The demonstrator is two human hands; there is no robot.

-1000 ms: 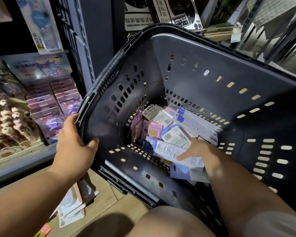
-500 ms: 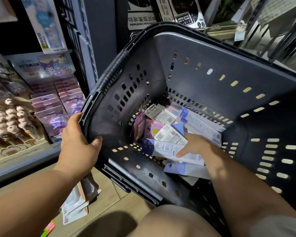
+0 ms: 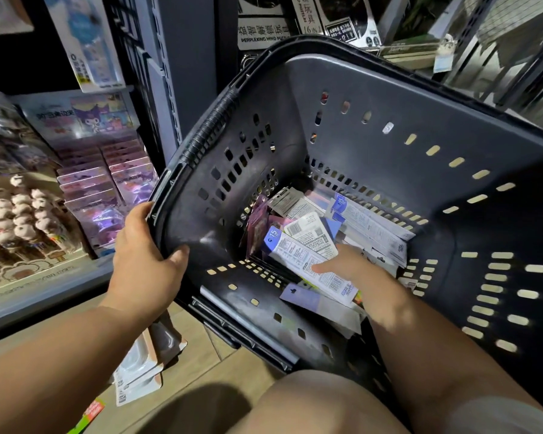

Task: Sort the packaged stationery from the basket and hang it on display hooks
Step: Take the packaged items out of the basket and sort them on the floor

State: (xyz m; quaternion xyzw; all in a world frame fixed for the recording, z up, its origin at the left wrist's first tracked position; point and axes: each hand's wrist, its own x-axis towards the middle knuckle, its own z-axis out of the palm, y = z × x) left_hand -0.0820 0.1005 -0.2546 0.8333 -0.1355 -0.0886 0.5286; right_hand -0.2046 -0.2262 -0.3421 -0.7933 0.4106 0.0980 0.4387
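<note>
Right hand [image 3: 355, 277] pinches the long white pack [image 3: 298, 255], thumb on top, and has raised it slightly off the pile [image 3: 373, 227] in the basket [image 3: 389, 98] my left hand [image 3: 145, 261] grips, nearly ready for hanging

Way in: the open mouth of the basket [image 3: 373, 98] only.
Tilted, it walls you in on 4 sides; the far half of its mouth is free. Your left hand [image 3: 145, 261] grips the near-left rim; your right hand [image 3: 355, 270], thumb on the long white packet [image 3: 298, 255], fills the near-right. Overlapping packets [image 3: 370, 223] cover the bottom. Shelf stock [image 3: 85, 195] crowds just left; floor packs [image 3: 141, 368] lie under your left wrist.
</note>
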